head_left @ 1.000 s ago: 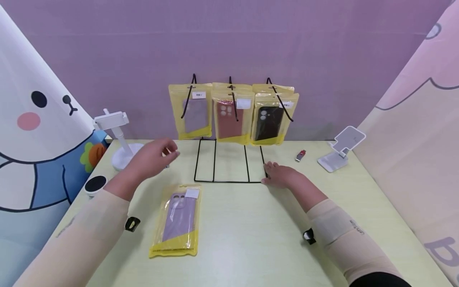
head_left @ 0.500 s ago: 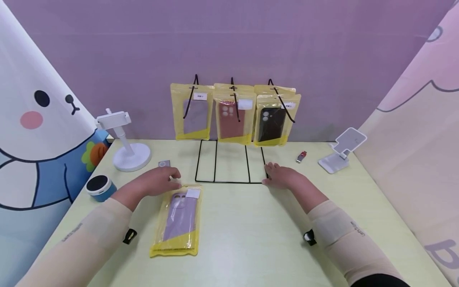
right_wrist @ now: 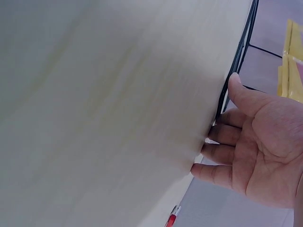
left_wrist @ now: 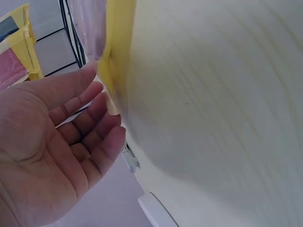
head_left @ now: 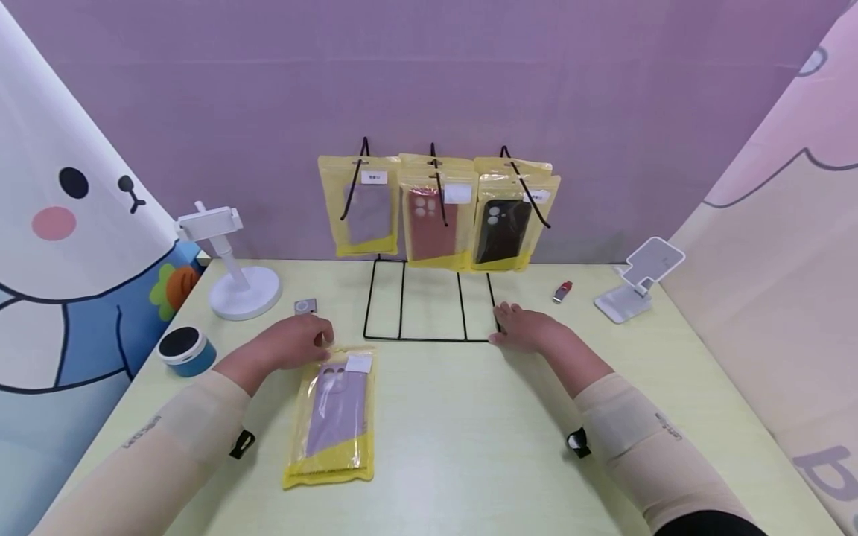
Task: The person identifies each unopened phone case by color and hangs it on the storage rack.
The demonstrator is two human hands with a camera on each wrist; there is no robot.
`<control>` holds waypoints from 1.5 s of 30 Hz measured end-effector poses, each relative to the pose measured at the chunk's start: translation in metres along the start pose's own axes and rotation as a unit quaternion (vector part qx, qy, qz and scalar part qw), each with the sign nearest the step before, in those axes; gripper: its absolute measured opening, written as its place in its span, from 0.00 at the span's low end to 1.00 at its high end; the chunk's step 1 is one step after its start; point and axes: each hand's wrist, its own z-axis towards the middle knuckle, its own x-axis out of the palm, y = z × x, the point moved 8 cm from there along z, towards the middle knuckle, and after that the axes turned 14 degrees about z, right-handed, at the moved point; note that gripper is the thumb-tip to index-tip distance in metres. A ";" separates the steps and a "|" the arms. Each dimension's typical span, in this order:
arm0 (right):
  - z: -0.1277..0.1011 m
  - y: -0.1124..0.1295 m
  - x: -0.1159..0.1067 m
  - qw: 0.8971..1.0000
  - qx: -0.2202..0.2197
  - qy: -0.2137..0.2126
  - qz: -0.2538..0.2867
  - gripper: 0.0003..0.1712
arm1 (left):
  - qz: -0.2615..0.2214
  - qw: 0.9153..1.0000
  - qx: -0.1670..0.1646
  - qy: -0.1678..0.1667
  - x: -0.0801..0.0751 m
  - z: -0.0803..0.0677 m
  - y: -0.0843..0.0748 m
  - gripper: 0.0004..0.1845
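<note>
A purple phone case in a clear, yellow-edged bag (head_left: pixel 337 417) lies on the table. My left hand (head_left: pixel 295 344) pinches the bag's top left corner between thumb and fingers; the left wrist view shows the bag's edge (left_wrist: pixel 113 52) at the fingertips. At the front right corner of a black wire rack base (head_left: pixel 429 340), my right hand (head_left: pixel 526 328) rests with fairly straight fingers touching the table, the thumb against the wire (right_wrist: pixel 229 78). Bagged cases hang on the rack's hooks: light purple (head_left: pixel 367 212), red (head_left: pixel 432 223) and black (head_left: pixel 503 231).
On the left stand a white phone stand (head_left: pixel 245 292) and a blue round container with a dark top (head_left: pixel 188 351). A small grey square item (head_left: pixel 304 306) lies behind my left hand. A red and silver USB stick (head_left: pixel 562 291) and a folding phone stand (head_left: pixel 630 290) are at right.
My left hand has come down from above the table to the bag's top corner and grips it. The bag has shifted slightly. My right hand stays at the rack base.
</note>
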 end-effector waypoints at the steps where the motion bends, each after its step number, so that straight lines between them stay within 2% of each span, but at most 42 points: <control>1: 0.000 0.001 0.000 1.000 -0.001 0.000 0.000 0.43 | 0.000 1.000 0.002 -0.004 0.000 0.000 0.000 0.06; 4: 0.000 0.002 -0.001 1.000 -0.002 0.001 0.000 0.43 | -0.002 1.000 0.004 -0.010 0.002 0.001 0.001 0.03; 10: -0.001 0.004 -0.003 1.000 -0.006 0.002 -0.004 0.43 | -0.009 1.000 -0.001 -0.010 0.002 0.002 0.003 0.08; 18: -0.002 0.002 -0.003 1.000 0.003 0.000 0.000 0.43 | -0.038 0.999 0.007 -0.004 -0.006 -0.001 -0.001 0.08; 22: -0.001 0.002 -0.002 1.000 0.003 0.000 0.003 0.43 | -0.056 0.998 0.010 -0.018 -0.013 -0.002 -0.002 0.08; 28: -0.001 0.000 -0.001 1.000 0.004 0.000 0.007 0.43 | -0.082 0.995 0.025 -0.054 -0.031 -0.004 -0.007 0.07; 33: -0.002 0.002 -0.001 1.000 0.000 0.002 0.007 0.43 | -0.111 0.992 0.015 -0.065 -0.049 -0.009 -0.009 0.05; 45: 0.000 0.000 0.000 1.000 0.000 0.002 0.001 0.44 | -0.131 0.986 0.002 -0.104 -0.099 -0.027 -0.023 0.03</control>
